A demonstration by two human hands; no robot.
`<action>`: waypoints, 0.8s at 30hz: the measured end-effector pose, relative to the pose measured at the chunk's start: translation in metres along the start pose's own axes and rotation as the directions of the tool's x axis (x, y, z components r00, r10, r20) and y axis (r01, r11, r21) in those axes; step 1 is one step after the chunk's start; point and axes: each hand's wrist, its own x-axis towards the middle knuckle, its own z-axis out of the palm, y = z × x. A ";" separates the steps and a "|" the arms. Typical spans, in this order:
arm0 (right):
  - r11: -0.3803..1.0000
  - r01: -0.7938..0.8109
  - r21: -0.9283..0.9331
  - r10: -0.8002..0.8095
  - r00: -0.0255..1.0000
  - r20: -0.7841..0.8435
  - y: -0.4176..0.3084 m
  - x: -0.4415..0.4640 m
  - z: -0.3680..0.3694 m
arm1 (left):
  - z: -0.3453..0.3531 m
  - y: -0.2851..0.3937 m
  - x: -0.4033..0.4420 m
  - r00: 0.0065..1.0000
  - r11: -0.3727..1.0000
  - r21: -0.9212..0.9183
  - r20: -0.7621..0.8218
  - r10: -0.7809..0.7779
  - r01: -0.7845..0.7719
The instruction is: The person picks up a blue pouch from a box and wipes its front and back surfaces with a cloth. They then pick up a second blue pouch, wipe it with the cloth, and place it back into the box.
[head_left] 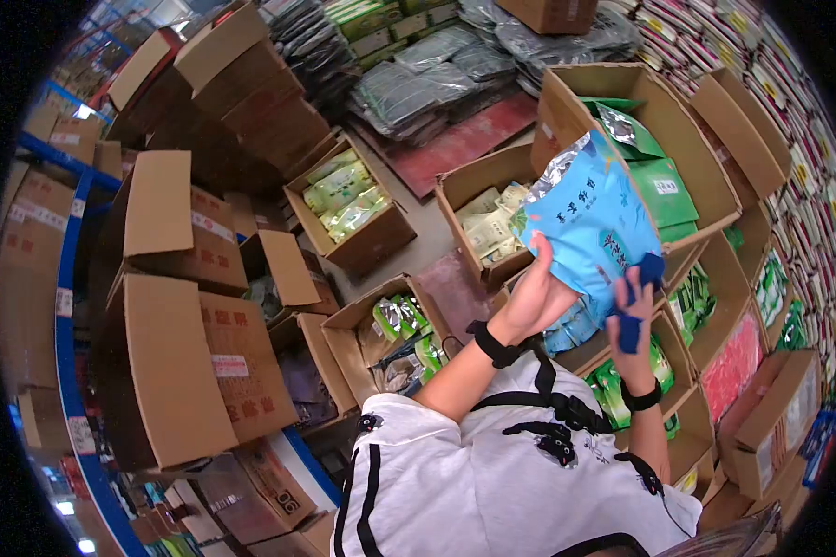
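Observation:
A large light-blue pouch [593, 218] with dark printed characters and a silvery top edge is held up in front of me. My left hand [541, 295] grips its lower left side, thumb on the front and fingers behind. By the pouch's lower right corner is my right hand [633, 325], its fingers apart and dark blue coverings on some of them. Whether that hand presses on the pouch I cannot tell. Behind the pouch stands an open carton [706, 139] with green pouches [661, 190] in it. Below the hands, more blue pouches [569, 332] lie in a box.
Open cartons surround me: one with pale green packets [348, 197], one with cream packets [494, 223], one with green-and-white packets [401, 317]. Tall cartons [237, 362] stand at left beside a blue rack post [68, 269]. Flat plastic-wrapped stacks [427, 79] lie at the back.

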 end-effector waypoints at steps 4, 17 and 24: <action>0.328 -0.339 0.882 0.555 0.825 0.111 0.048 0.004 -0.010 | 0.001 0.022 -0.015 0.999 0.996 -0.089 0.039 0.015 -0.011; -0.341 -0.226 0.912 0.375 0.857 0.353 0.009 0.009 -0.024 | -0.061 -0.037 -0.010 0.852 0.720 0.674 -0.464 0.241 0.164; 0.846 -0.148 0.512 -0.029 0.947 0.321 -0.051 0.030 0.011 | -0.016 -0.011 -0.016 0.915 0.942 0.061 -0.264 -0.304 0.330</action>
